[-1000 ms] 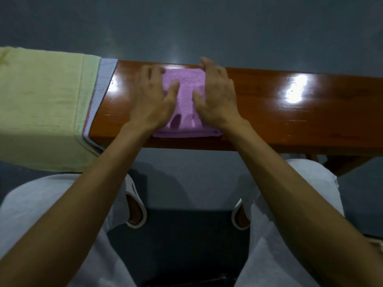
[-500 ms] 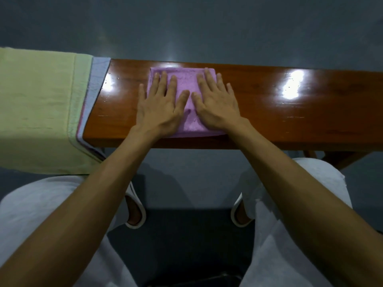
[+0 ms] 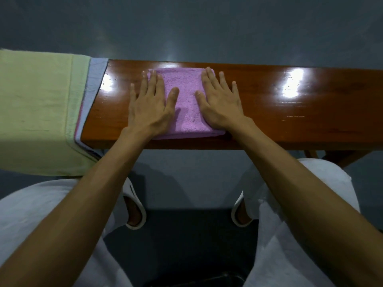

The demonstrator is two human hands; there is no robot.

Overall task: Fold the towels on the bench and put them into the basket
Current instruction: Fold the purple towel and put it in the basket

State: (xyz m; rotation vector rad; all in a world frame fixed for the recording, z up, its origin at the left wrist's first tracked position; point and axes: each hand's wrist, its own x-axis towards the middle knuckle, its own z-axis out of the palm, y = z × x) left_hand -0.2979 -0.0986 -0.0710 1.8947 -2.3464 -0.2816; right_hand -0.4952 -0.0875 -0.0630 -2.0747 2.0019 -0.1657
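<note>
Across the upper frame, a glossy grey-blue floor [image 3: 186, 27], with pale smears of reflected light near its middle. Below centre, a darker rectangular patch [image 3: 186, 235], mat or flooring, cannot tell which. At its upper corners, two white slippers, one left of centre [image 3: 142, 217], one right of centre [image 3: 236, 214], each with a foot inside. Filling the lower left [image 3: 41, 214] and lower right [image 3: 279, 235], pale grey-white trouser legs. At the bottom edge, near centre, something black and blurred [image 3: 207, 280].
</note>
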